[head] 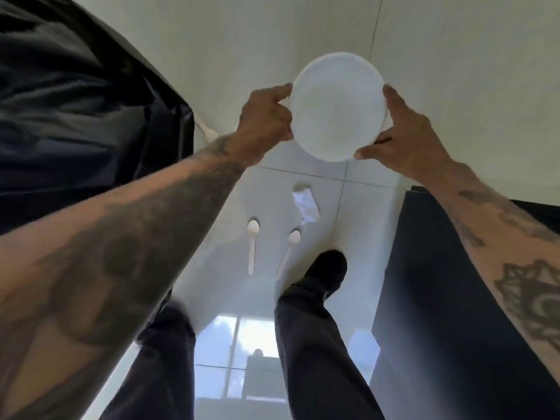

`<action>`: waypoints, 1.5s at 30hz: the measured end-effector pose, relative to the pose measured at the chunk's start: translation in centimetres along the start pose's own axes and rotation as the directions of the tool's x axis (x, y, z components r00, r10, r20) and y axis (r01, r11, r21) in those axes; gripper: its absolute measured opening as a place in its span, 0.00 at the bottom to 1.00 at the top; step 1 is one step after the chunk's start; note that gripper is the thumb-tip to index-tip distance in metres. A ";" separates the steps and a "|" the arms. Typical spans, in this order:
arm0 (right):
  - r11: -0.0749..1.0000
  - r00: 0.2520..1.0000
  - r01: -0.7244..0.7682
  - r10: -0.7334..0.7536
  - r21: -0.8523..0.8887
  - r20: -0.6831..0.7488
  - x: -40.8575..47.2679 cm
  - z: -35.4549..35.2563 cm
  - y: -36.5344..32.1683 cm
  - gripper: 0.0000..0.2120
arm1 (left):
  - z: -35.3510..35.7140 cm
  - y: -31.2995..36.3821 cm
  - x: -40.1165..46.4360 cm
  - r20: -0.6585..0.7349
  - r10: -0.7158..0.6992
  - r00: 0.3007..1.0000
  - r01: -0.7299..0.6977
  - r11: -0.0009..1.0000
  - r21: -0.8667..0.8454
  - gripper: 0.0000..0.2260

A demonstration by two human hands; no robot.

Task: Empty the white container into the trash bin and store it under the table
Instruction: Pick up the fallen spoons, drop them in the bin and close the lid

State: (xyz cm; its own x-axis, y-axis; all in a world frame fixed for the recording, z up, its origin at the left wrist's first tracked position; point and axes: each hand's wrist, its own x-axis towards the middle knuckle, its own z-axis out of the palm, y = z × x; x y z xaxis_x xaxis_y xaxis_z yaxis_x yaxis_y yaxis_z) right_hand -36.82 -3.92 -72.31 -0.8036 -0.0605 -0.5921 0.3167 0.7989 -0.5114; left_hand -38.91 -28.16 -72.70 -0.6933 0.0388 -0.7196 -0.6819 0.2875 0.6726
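I hold a round white container [338, 107] out in front of me, its flat circular face turned toward the camera. My left hand [265, 119] grips its left rim and my right hand [403, 137] grips its right and lower rim. A black trash bag [75, 101] lining a bin fills the upper left, close beside my left forearm. Whether anything is inside the container is hidden.
On the glossy white tile floor [357, 183] below lie two white plastic spoons [252, 247] [291, 247] and a crumpled white wrapper [306, 204]. My dark-trousered legs and black shoe [327, 268] stand over them. A black panel [439, 298] rises at the right.
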 end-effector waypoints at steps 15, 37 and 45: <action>0.986 0.941 -0.156 0.166 0.054 -0.295 -0.7 5.7 2.0 0.16 | -7.0 -5.9 6.1 -0.050 0.134 0.990 -0.043 0.610 0.791 0.21; 0.745 0.891 0.426 -0.445 -0.514 0.093 13.3 22.8 -3.5 0.14 | -14.0 -14.1 14.4 0.243 0.124 0.962 -0.197 -0.301 0.933 0.12; 0.805 0.879 -0.414 0.475 0.425 -0.043 3.9 21.9 1.0 0.16 | -6.1 -17.7 3.2 0.010 0.162 0.987 -0.117 0.665 0.737 0.07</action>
State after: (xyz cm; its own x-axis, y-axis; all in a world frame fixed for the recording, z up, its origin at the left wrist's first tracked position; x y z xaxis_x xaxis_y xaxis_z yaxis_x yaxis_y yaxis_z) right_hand -28.65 -16.49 -88.77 -0.5776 0.3523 -0.7364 0.8019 0.4135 -0.4311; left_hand -30.48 -38.94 -85.90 -0.7924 0.0948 -0.6025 -0.2008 0.8922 0.4045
